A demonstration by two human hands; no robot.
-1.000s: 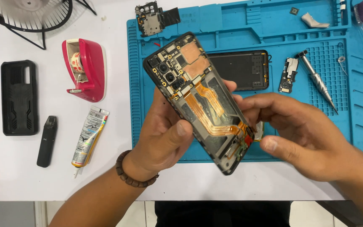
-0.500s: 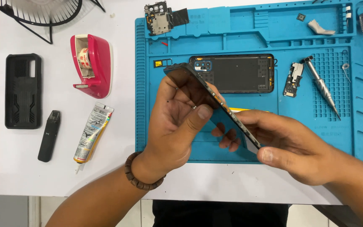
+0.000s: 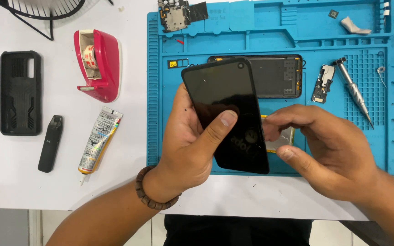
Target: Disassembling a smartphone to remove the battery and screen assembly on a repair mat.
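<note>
My left hand [image 3: 189, 146] grips a black smartphone [image 3: 226, 102], screen side up and dark, with the thumb lying across the glass. The phone is tilted, its top toward the far left, held above a blue repair mat [image 3: 270, 41]. My right hand [image 3: 329, 146] is at the phone's right edge, fingers curled against it. A silvery flat part with a yellow edge [image 3: 282, 139] shows beneath my right fingers; whether they grip it is unclear. A beaded bracelet [image 3: 147, 191] circles my left wrist.
On the mat lie a black phone back cover [image 3: 279, 77], a circuit board [image 3: 176, 16], a small board [image 3: 322, 84] and a metal screwdriver [image 3: 354, 91]. On the white table to the left are a red tape dispenser [image 3: 99, 64], glue tube [image 3: 99, 139], black case [image 3: 20, 93], small black device [image 3: 50, 143].
The phone has been flipped over: a second ago its open back with exposed parts faced up, then it stood on edge, now the dark screen faces up.
</note>
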